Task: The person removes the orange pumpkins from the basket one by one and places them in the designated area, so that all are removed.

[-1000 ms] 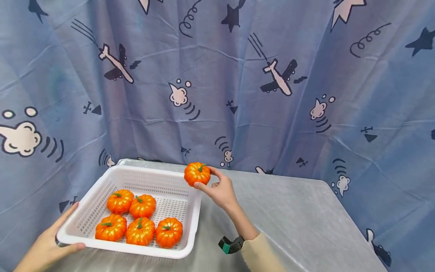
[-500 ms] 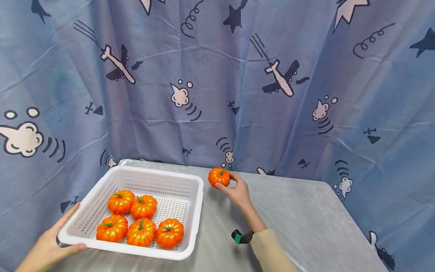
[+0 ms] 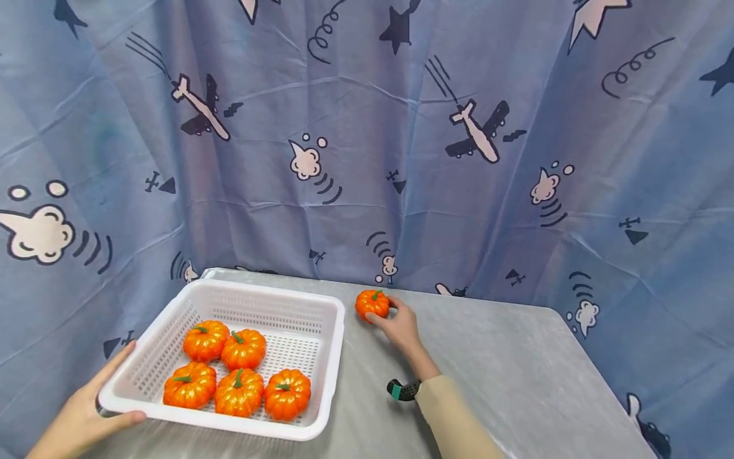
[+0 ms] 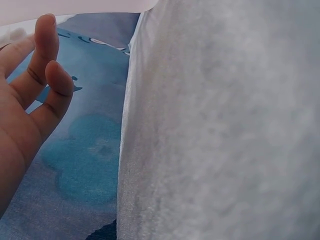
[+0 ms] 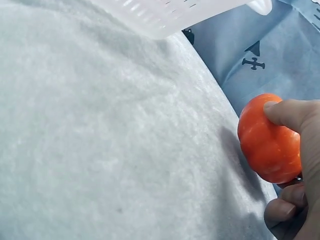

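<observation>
My right hand (image 3: 404, 326) pinches a small orange pumpkin (image 3: 369, 305) with a green stem, close over the back of the table, right of the basket. In the right wrist view the thumb presses on the pumpkin (image 5: 267, 142), whose shadow falls on the cloth beside it. A white plastic basket (image 3: 334, 363) stands at the left, with several similar pumpkins (image 3: 239, 392) inside it. My left hand (image 3: 86, 408) grips the basket's front left corner, thumb along the front and fingers along the left side. The left wrist view shows bent fingers (image 4: 60, 82) below the pale basket edge.
A grey cloth covers the table (image 3: 487, 363), whose back edge runs just behind the held pumpkin. Blue curtains (image 3: 367, 159) printed with planes and stars hang behind and at both sides. A black band (image 3: 403, 390) hangs at the right wrist.
My right hand has carried the pumpkin from above the basket's right back corner to the right, then lowered it toward the table. The left hand stays at the basket.
</observation>
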`<action>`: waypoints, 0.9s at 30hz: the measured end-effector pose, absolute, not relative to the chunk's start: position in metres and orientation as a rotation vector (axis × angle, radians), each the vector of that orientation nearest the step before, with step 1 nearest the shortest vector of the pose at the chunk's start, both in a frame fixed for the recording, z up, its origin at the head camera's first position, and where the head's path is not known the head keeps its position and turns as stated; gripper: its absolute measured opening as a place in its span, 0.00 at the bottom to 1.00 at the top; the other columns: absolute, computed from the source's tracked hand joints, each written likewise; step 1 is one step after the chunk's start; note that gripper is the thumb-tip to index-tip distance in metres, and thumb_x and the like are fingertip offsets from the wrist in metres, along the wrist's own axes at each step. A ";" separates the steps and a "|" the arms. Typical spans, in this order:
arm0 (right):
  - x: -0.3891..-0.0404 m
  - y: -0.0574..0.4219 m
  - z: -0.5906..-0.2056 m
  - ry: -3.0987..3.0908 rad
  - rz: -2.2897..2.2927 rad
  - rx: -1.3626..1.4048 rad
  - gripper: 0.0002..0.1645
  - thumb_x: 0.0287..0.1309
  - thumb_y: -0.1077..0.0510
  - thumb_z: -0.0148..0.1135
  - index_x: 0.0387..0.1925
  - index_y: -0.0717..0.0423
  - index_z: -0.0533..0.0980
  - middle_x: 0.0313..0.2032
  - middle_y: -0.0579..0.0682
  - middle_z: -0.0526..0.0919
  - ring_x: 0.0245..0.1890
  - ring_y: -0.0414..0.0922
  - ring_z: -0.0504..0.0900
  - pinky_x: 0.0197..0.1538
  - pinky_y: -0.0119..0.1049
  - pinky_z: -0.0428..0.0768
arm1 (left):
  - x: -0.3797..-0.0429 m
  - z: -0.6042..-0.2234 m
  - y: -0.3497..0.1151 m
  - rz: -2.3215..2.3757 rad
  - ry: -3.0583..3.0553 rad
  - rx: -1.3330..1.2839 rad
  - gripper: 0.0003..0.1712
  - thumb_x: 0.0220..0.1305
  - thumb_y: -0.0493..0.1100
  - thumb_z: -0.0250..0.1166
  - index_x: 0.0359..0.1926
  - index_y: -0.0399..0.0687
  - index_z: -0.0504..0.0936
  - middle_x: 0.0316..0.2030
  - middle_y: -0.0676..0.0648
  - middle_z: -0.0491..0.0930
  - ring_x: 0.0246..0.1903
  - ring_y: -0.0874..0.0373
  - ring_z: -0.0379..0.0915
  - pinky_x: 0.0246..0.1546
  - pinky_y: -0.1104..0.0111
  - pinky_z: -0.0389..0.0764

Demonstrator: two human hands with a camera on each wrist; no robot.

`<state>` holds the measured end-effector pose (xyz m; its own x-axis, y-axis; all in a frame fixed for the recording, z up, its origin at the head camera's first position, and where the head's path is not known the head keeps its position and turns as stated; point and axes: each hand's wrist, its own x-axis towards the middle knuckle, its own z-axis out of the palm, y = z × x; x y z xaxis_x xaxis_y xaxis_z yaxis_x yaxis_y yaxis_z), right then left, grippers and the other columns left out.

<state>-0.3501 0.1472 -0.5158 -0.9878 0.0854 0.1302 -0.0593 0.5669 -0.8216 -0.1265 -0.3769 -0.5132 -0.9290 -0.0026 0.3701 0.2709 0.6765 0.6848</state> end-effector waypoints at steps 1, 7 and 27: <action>-0.351 0.147 -0.516 -2.645 1.396 -0.027 0.48 0.56 0.45 0.80 0.71 0.66 0.73 0.67 0.65 0.78 0.69 0.63 0.74 0.72 0.63 0.69 | -0.126 -0.513 -0.377 -1.123 -2.552 -0.211 0.70 0.45 0.33 0.84 0.86 0.53 0.53 0.60 0.87 0.58 0.49 0.82 0.66 0.42 0.88 0.63; -0.353 0.147 -0.521 -2.653 1.389 -0.016 0.50 0.56 0.44 0.79 0.72 0.66 0.72 0.68 0.65 0.77 0.71 0.63 0.72 0.73 0.62 0.67 | -0.128 -0.513 -0.377 -1.109 -2.573 -0.193 0.71 0.45 0.34 0.84 0.86 0.54 0.53 0.59 0.88 0.58 0.46 0.81 0.68 0.40 0.85 0.67; -0.352 0.146 -0.528 -2.664 1.398 -0.028 0.54 0.56 0.42 0.80 0.74 0.67 0.69 0.71 0.66 0.73 0.73 0.65 0.69 0.74 0.64 0.66 | -0.126 -0.512 -0.378 -1.082 -2.602 -0.149 0.71 0.47 0.37 0.85 0.86 0.57 0.52 0.57 0.89 0.57 0.44 0.79 0.68 0.38 0.81 0.68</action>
